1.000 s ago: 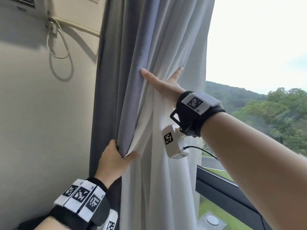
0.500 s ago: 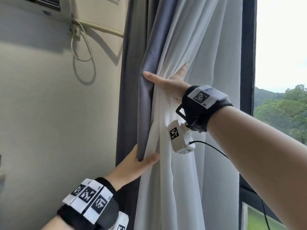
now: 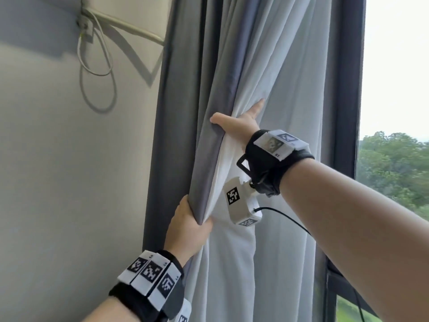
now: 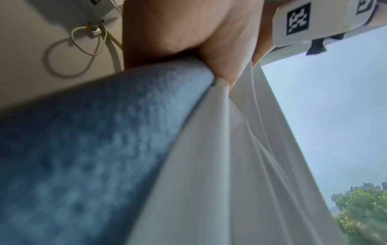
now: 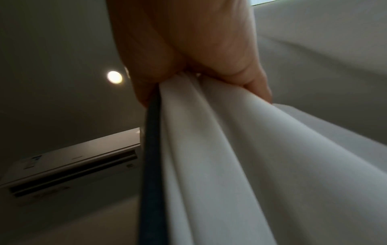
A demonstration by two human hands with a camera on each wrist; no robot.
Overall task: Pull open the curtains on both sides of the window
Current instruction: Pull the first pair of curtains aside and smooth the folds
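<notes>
Head view: curtain (image 3: 232,73) bunched further toward wall, left hand (image 3: 188,228) and right hand (image 3: 236,129) both gripping it.

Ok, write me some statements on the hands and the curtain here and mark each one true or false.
1. The left hand grips the grey curtain edge below the right hand. True.
2. The right hand hangs free of the fabric. False: it holds the gathered white sheer curtain.
3. The curtains are bunched beside the wall. True.
4. The curtains cover the whole window. False: glass shows on the right.
</notes>
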